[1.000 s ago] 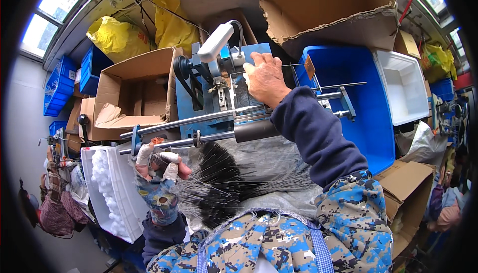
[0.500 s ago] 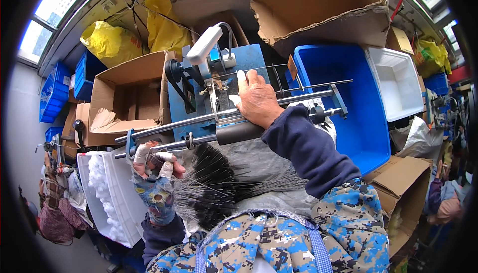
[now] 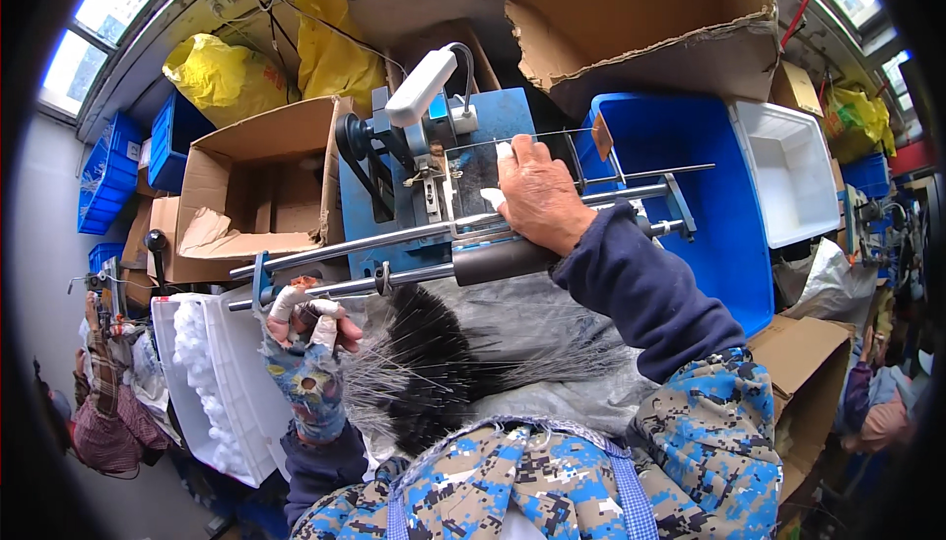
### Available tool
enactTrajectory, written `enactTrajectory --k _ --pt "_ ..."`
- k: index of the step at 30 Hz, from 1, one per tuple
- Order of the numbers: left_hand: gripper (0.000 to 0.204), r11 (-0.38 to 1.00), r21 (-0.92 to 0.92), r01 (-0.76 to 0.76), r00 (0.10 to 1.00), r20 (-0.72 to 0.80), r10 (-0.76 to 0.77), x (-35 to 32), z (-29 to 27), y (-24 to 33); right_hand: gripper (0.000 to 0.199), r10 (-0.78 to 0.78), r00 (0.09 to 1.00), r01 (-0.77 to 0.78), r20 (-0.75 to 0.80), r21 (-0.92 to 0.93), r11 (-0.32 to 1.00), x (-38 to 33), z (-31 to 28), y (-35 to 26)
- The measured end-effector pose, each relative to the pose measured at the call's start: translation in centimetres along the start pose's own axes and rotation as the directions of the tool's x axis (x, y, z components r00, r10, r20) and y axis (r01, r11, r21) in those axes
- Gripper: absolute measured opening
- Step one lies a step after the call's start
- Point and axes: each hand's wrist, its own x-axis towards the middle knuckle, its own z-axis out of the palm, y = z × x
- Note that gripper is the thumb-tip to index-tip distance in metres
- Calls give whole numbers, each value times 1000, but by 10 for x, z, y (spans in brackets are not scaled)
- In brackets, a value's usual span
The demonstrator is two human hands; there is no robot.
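My right hand [image 3: 537, 195] rests on the horizontal metal rails [image 3: 394, 239] of a blue bench machine [image 3: 434, 175], fingers pointing up toward its clear guard plate and black wheel. My left hand [image 3: 305, 318], with taped fingertips, is closed on a fan of thin wire stems with black tufted ends [image 3: 424, 363] that spreads across my lap. A black cylinder handle [image 3: 498, 262] lies on the lower rail just below my right wrist.
An open cardboard box [image 3: 261, 195] stands left of the machine, a blue bin [image 3: 690, 175] and a white tub [image 3: 793, 170] to its right. A white tray with white puffs [image 3: 202, 372] sits at lower left. Yellow bags [image 3: 276, 57] hang behind.
My right hand has moved down and left from the upper right of the machine onto the rails. The left hand stays closed on the stems.
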Motion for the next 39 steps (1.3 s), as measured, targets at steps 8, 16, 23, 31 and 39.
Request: enactTrajectory --k 8,16,23,31,39 --pt "35 997 -58 -52 999 -10 51 7 37 7 11 19 1000 -20 -6 -253 967 24 -13 29" --pt "32 986 -67 -155 979 -145 144 12 -24 12 21 -287 957 274 34 215 937 -72 -79 -21" --pt "20 962 39 -272 941 221 257 -3 58 14 25 -236 967 136 -92 974 178 -57 -69 -81" --pt "42 253 820 -513 789 566 -238 -14 -4 -76 11 -72 978 79 -195 29 996 28 -11 -10" --pt "55 540 724 -429 776 601 -190 0 1 -55 12 -13 991 11 -135 -12 1000 41 15 -7"
